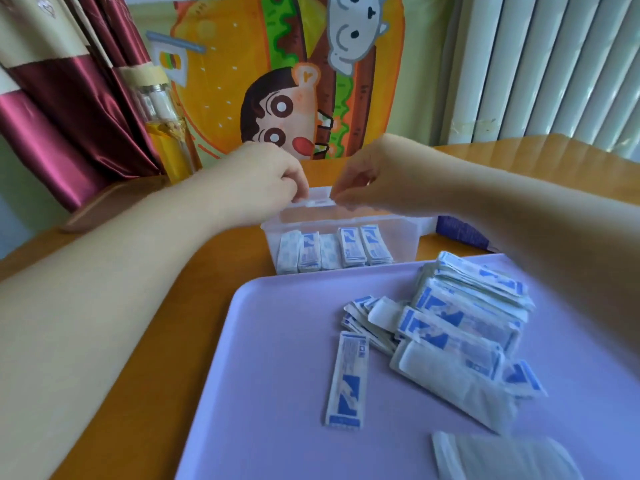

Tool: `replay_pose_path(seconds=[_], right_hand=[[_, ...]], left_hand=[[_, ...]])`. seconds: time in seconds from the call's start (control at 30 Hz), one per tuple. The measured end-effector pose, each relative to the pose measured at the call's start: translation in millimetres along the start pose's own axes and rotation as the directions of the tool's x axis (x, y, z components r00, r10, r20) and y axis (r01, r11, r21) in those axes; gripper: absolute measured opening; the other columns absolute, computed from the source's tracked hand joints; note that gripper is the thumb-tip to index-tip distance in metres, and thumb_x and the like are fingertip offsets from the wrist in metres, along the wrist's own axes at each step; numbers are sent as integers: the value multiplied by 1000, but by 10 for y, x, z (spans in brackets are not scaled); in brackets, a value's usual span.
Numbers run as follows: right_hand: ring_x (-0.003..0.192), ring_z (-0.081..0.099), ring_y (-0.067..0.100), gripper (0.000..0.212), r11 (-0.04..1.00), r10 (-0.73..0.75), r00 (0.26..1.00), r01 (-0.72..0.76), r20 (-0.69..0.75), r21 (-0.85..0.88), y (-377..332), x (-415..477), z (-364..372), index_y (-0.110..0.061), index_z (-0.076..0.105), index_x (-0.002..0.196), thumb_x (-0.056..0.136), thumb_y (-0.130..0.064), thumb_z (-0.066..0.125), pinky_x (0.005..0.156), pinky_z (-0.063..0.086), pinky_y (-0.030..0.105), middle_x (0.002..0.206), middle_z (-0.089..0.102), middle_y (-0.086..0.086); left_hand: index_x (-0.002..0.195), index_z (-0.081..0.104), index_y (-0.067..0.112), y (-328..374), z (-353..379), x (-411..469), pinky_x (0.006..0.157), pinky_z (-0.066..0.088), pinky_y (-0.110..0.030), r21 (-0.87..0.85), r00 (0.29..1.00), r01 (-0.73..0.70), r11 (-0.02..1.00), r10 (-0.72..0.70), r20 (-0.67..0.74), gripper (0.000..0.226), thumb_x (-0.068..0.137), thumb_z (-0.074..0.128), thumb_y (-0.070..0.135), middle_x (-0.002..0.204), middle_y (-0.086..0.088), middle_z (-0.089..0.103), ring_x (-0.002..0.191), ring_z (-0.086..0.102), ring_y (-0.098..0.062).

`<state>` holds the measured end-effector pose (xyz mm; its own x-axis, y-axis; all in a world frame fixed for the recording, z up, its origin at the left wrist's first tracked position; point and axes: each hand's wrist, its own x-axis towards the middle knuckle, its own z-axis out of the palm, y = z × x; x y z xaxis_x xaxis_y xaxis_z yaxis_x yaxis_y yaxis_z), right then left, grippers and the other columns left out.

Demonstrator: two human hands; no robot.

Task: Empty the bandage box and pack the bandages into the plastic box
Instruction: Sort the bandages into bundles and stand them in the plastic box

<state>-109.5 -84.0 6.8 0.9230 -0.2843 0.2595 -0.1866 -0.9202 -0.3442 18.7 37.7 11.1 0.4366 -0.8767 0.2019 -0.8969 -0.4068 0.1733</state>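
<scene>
Closest to the head cam is a lavender tray (277,375) sitting on the wooden table (156,341), with a see-through bit of plastic wrap (502,459) at its near edge. Further up the tray there's a messy pile of bandages (467,323) in white-and-blue wrappers, and one single bandage (348,379) lying flat just left of the pile, apart from it.

Right behind the tray is the clear plastic box (405,233), open on top, with a row of packed bandages (332,251) standing on edge along its near wall. The purple bandage box (460,232) peeks out to the right of it, mostly hidden by the right forearm.

Both hands are up over the far rim of the plastic box. Left hand (266,174) and right hand (367,174) each have the fingers curled in, fingertips pinching either end of a small white strip (318,201). Honestly it's too blurry to say if that's a bandage or part of the box.

Background stuff: a bottle (166,133) with yellow liquid at the left, a cartoon burger cloth (277,81), a maroon curtain (69,116) and a white radiator (536,64).
</scene>
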Motion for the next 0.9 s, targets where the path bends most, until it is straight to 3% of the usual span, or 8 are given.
replay_pose_path(seconds=[0.1, 0.2, 0.33, 0.43, 0.5, 0.63, 0.8, 0.9], right_hand=[[60, 59, -9, 7, 1000, -17, 991, 18, 130, -12, 20, -463, 17, -26, 73, 84, 82, -28, 67, 58, 45, 6, 69, 68, -15], [68, 62, -4, 11, 992, 24, 904, 33, 427, -126, -56, -920, 63, -31, 72, 85, 77, -37, 70, 68, 52, 19, 78, 70, -18], [75, 61, -3, 29, 978, 126, 770, 11, 626, -210, -156, -1345, 97, -32, 67, 97, 72, -45, 74, 75, 52, 21, 81, 68, -21], [80, 51, 7, 41, 947, 145, 786, 66, 601, -315, -216, -1521, 182, -28, 58, 108, 73, -41, 75, 72, 43, 24, 89, 58, -15], [83, 44, 9, 45, 933, 160, 782, 79, 602, -351, -241, -1565, 216, -26, 56, 113, 75, -40, 75, 64, 37, 23, 87, 51, -13], [87, 56, 17, 44, 939, 219, 738, 20, 639, -344, -227, -1537, 222, -17, 59, 110, 74, -37, 75, 64, 38, 18, 95, 64, -6], [75, 54, 16, 28, 929, 201, 729, 69, 655, -363, -183, -1519, 228, -21, 60, 86, 73, -42, 74, 66, 42, 29, 78, 60, -5], [78, 58, 11, 16, 957, 157, 781, 30, 604, -289, -186, -1527, 160, -30, 57, 77, 78, -37, 71, 71, 48, 25, 79, 59, -12]], left_hand=[[86, 66, 26, 134, 101, -296, 56, 34, -12, -15, 999, -54, 998, 54, 4, 29, 88, 43, 8, 83, 13, 60, 68, 49, 2], [90, 65, 22, 261, 331, -576, 61, 43, -23, 49, 981, -33, 998, 23, 192, 17, 91, 48, 23, 79, 10, 59, 69, 52, -6], [77, 61, 22, 485, 607, -808, 70, 45, -31, 182, 900, 34, 983, -109, 421, 40, 86, 49, 59, 79, -4, 62, 76, 56, -22], [74, 59, 21, 569, 730, -907, 66, 44, -29, 241, 901, 56, 969, -153, 407, 50, 73, 56, 70, 75, 3, 60, 75, 57, -17], [94, 63, 17, 565, 775, -894, 74, 49, -31, 251, 876, 73, 965, -182, 447, 55, 71, 61, 67, 91, 3, 68, 86, 63, -18], [99, 51, 24, 545, 746, -871, 87, 51, -36, 201, 826, 116, 973, -207, 524, 46, 71, 69, 56, 108, 0, 71, 89, 70, -21], [101, 48, 25, 527, 728, -901, 66, 46, -25, 14, 787, 237, 971, -200, 584, 37, 78, 73, 41, 105, -6, 71, 63, 61, -17], [87, 58, 23, 492, 725, -926, 64, 40, -27, 107, 813, 157, 982, -190, 550, 31, 75, 71, 49, 84, -3, 69, 63, 54, -19]])
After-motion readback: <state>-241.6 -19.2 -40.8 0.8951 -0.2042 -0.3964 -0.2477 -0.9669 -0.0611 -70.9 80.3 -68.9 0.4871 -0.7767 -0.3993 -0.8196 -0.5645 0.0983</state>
